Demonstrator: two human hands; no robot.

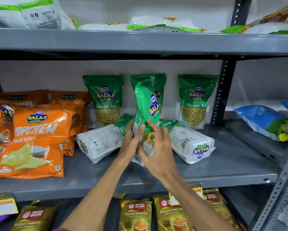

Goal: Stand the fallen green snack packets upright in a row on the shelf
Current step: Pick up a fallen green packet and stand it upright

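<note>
Nearest us, below the working shelf, stand gold Wagh Bakri tea packets [136, 214], and our two forearms rise over them toward the grey metal shelf [206, 165]. Our left hand [129, 144] and right hand [156, 150] both grasp one green Balaji Ratlami Sev packet [145, 105] by its lower end, fingers wrapped around the white base so the top points up; we judge the low grip is there to swing it upright and seat its bottom flat. The wrists sit close together, palms facing inward, the right thumb pressed across the packet's front. The held packet is raised in front of the middle standing packet [160, 87], which it partly hides. Against the back wall, a left standing packet [105, 99] and a right standing packet [196, 100] already form part of the row. Two more still lie fallen, backs up: one left fallen packet [100, 140] and one right fallen packet [189, 144], flanking our hands. Orange Balaji wafer bags [35, 139] lean at the far left, well apart from the job.
</note>
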